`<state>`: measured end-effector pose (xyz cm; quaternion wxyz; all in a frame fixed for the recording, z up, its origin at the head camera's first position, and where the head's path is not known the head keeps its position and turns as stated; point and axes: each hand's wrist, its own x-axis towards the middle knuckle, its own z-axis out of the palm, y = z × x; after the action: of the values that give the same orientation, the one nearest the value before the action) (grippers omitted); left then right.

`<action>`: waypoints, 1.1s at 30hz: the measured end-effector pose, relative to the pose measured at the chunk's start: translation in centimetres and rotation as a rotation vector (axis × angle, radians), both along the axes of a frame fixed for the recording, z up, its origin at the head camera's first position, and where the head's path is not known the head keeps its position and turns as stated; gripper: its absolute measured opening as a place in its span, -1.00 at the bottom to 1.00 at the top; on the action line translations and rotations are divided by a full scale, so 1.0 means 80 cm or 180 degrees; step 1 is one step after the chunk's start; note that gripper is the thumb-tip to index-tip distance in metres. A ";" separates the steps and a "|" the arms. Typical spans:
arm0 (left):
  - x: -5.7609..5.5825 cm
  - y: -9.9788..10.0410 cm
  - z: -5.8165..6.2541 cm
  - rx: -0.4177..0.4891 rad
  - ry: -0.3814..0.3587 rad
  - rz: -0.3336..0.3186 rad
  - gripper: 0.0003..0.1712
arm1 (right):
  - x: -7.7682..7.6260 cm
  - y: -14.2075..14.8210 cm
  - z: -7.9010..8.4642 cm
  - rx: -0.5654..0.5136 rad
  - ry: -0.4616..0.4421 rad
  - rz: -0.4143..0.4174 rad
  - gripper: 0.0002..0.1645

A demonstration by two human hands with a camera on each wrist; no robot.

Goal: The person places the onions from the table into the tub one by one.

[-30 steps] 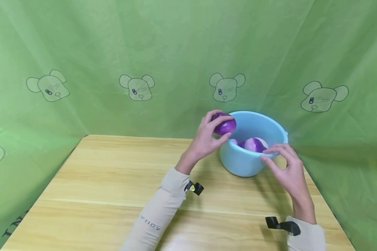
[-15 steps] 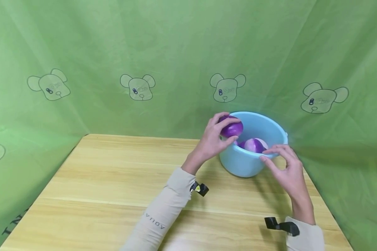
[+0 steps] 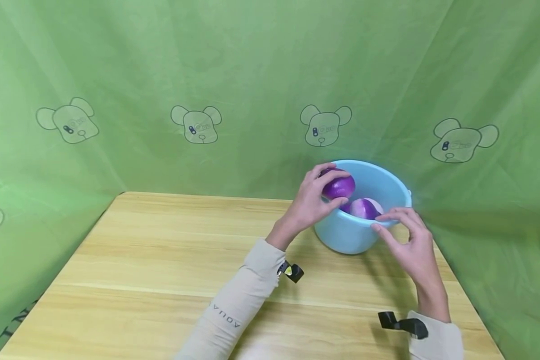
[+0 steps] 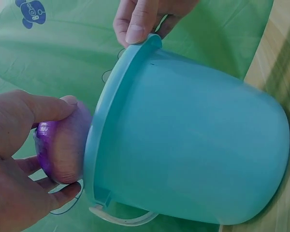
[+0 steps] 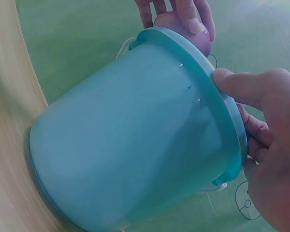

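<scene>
My left hand (image 3: 307, 201) grips a round, glossy purple-and-pale object (image 3: 342, 188) between thumb and fingers. It is held at the left rim of a light blue bucket (image 3: 348, 236), partly over the opening. In the left wrist view, the pale lower side of this round object (image 4: 70, 147) faces the rim. Inside the bucket lie more round purple-and-white objects (image 3: 363, 208), partly hidden by the near wall. My right hand (image 3: 415, 247) pinches the bucket's near right rim; the right wrist view has its thumb outside and its fingers at the inner side.
The bucket stands upright at the far right of a wooden table (image 3: 153, 260). A green curtain (image 3: 252, 60) with printed bear heads rises close behind and beside it. A white handle (image 4: 125, 221) hangs at the bucket's side.
My left hand has moved right and slightly down with the round purple object, from beside the bucket to over its left rim. My right hand stays on the rim.
</scene>
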<state>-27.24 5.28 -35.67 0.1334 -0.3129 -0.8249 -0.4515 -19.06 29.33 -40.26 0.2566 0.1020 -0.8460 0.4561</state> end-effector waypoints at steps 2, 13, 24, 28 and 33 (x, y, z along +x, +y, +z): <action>-0.001 0.002 -0.002 0.0000 0.0019 0.0004 -0.38 | 0.000 0.000 0.001 0.0000 0.0005 0.0007 -0.69; 0.000 0.012 -0.007 -0.0099 0.0075 0.0027 -0.41 | 0.001 0.000 0.002 0.0059 0.0057 -0.0017 -0.70; 0.000 0.015 -0.009 -0.0238 0.0105 0.0067 -0.49 | 0.004 -0.002 0.008 0.0085 0.0056 0.0001 -0.74; 0.001 0.014 -0.011 -0.0223 0.0081 0.0074 -0.52 | 0.004 -0.002 0.009 0.0099 0.0068 -0.0012 -0.74; 0.001 0.014 -0.014 -0.0235 0.0018 0.0067 -0.55 | 0.004 -0.001 0.008 0.0099 0.0091 -0.0013 -0.74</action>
<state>-27.15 6.41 -36.76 0.1289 -0.3102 -0.8438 -0.4184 -18.75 29.24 -39.63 0.2680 0.1108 -0.8495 0.4408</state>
